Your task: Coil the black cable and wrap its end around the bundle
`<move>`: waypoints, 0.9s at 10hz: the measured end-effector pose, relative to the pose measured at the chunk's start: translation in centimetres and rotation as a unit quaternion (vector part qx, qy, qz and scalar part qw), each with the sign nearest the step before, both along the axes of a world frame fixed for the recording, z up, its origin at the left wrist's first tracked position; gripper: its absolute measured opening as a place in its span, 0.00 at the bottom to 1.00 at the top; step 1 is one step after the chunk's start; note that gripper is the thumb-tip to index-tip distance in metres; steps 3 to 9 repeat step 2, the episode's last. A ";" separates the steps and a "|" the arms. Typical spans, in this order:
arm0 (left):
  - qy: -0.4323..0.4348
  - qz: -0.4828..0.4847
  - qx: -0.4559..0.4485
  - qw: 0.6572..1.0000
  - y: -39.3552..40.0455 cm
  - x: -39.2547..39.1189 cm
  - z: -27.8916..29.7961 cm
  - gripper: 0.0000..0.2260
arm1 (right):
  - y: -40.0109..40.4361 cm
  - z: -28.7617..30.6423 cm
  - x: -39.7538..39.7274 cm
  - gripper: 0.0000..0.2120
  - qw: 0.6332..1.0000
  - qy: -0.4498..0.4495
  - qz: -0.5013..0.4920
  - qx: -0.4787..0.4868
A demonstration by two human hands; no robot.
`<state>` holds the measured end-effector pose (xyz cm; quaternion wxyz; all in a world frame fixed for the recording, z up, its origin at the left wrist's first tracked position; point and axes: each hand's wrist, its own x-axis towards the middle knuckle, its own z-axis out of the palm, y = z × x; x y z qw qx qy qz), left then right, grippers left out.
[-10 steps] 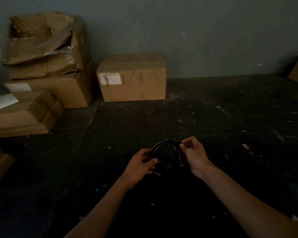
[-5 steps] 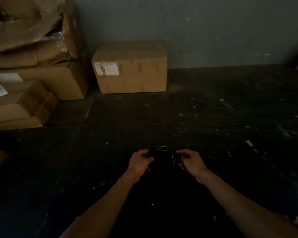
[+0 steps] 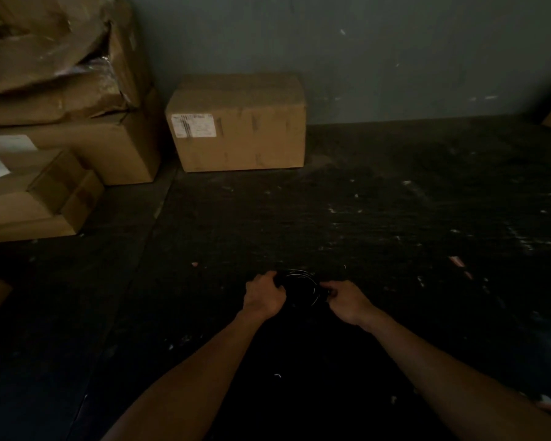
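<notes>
Both bare forearms reach forward over the dark floor. The left hand is curled shut on the left side of the black cable, knuckles up. The right hand pinches the coil's right side, fingers closed on the strands. The cable sits as a small round coil between the two hands, low over the floor; where its loose end runs is too dark to tell.

A closed cardboard box stands against the wall and carries a white label whose print is unreadable. More boxes are stacked at the left, the top one crushed.
</notes>
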<state>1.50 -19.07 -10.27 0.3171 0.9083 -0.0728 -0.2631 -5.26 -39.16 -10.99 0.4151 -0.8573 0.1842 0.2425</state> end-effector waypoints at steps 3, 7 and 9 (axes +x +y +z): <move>0.015 0.034 -0.007 0.999 1.1 -2.3 1.1 0.29 | 1.2 0.7 -3.0 0.26 0.999 -0.036 0.006 -0.016; 0.015 0.034 -0.007 0.999 1.1 -2.3 1.1 0.29 | 1.2 0.7 -3.0 0.26 0.999 -0.036 0.006 -0.016; 0.015 0.034 -0.007 0.999 1.1 -2.3 1.1 0.29 | 1.2 0.7 -3.0 0.26 0.999 -0.036 0.006 -0.016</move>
